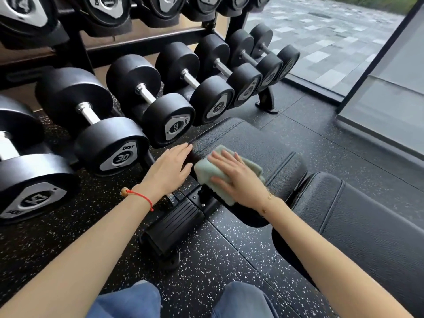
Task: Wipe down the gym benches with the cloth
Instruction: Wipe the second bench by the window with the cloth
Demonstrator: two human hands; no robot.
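Observation:
A black padded gym bench (247,138) runs from the centre towards the lower right, its seat pad nearest the rack and its longer back pad (367,216) beyond a gap. A folded pale green cloth (207,173) lies on the near edge of the seat pad. My right hand (236,177) presses flat on the cloth with straight, spread fingers. My left hand (169,166) rests flat against the left edge of the seat pad, fingers straight, holding nothing.
A dumbbell rack (128,44) with several black dumbbells stands close on the left and behind the bench. The bench's foot and step plate (174,223) sit on the speckled rubber floor (229,260). A glass wall (390,92) rises at the right. My knees show at the bottom.

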